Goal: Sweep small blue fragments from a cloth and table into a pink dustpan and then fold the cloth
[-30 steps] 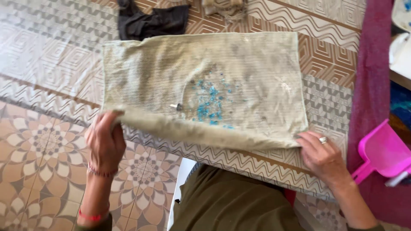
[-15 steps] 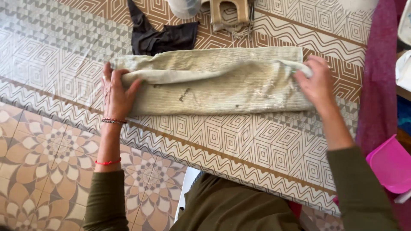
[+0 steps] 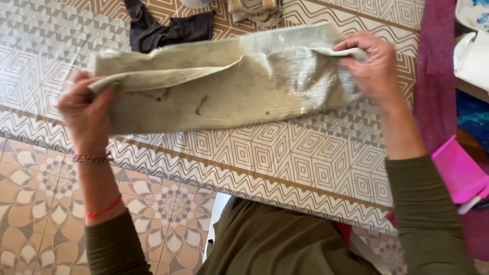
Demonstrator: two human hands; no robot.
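Here, ribbed beige towel (image 3: 219, 86), folded long

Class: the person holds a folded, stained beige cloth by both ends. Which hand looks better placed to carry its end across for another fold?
Probably the left hand: it grips the folded, stained beige cloth at a lifted end, while the right hand only pinches a corner.

One head cam, looking steeply down from above. Close in on the table (image 3: 265, 153); floor (image 3: 30, 203) at lower left.
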